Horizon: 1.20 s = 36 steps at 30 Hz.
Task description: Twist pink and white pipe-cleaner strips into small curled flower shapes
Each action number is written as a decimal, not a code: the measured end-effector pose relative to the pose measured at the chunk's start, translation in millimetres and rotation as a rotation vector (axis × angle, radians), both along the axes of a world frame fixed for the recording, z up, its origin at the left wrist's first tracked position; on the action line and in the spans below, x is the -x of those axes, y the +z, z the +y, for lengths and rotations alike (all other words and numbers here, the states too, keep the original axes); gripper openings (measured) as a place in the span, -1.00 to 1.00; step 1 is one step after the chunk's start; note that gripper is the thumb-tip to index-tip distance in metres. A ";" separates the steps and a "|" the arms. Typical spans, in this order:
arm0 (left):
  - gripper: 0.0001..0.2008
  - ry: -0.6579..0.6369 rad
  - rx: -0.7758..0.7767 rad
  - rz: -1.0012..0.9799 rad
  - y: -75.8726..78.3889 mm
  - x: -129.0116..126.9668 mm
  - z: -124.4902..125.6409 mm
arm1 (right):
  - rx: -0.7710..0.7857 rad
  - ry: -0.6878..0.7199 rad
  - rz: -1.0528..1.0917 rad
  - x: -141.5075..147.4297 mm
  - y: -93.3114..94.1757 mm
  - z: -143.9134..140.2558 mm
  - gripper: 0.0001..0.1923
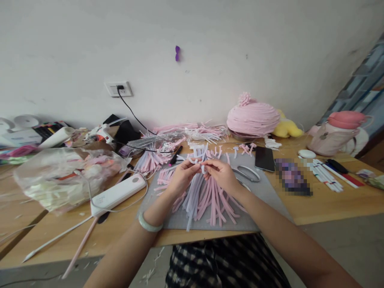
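Both hands meet above a grey mat on the wooden table. The left hand and right hand pinch 1 thin white strip between their fingertips, holding it over a heap of pink and white strips. Scissors lie just right of the hands, a phone beyond them.

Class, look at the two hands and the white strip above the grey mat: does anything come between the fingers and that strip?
Nothing visible does. The left hand and right hand both pinch the white strip directly, above the pile of strips on the grey mat.
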<state>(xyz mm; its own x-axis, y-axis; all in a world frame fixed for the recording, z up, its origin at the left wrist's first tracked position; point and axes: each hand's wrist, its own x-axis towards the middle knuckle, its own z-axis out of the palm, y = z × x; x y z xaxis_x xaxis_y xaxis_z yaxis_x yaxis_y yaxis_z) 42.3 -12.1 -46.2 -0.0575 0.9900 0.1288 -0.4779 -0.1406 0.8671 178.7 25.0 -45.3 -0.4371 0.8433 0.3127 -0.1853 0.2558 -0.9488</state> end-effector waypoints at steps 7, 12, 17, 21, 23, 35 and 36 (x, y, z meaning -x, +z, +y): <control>-0.83 0.049 -0.017 -0.076 6.4 2.5 -1.2 | 0.177 0.045 0.072 0.6 2.7 0.2 -0.76; -0.85 0.017 0.000 -0.065 5.7 1.8 -1.9 | 0.194 0.050 0.091 -0.5 3.2 0.1 -0.73; -0.87 0.038 -0.015 -0.098 5.2 2.8 -1.3 | 0.172 0.023 0.121 0.5 1.6 -0.4 -0.74; -0.85 0.028 -0.026 -0.120 5.5 3.4 -1.4 | 0.169 0.019 0.146 1.2 1.5 -2.2 -0.73; -0.86 0.034 -0.030 -0.136 5.4 4.1 -1.5 | 0.164 0.031 0.146 1.4 1.9 -3.0 -0.73; -0.84 0.125 -0.134 0.001 -1.5 7.9 2.4 | 0.157 0.005 0.115 -0.7 6.6 -2.7 -0.72; -0.84 0.141 -0.139 0.019 -1.8 7.5 2.3 | 0.153 0.005 0.113 -0.7 6.7 -2.8 -0.73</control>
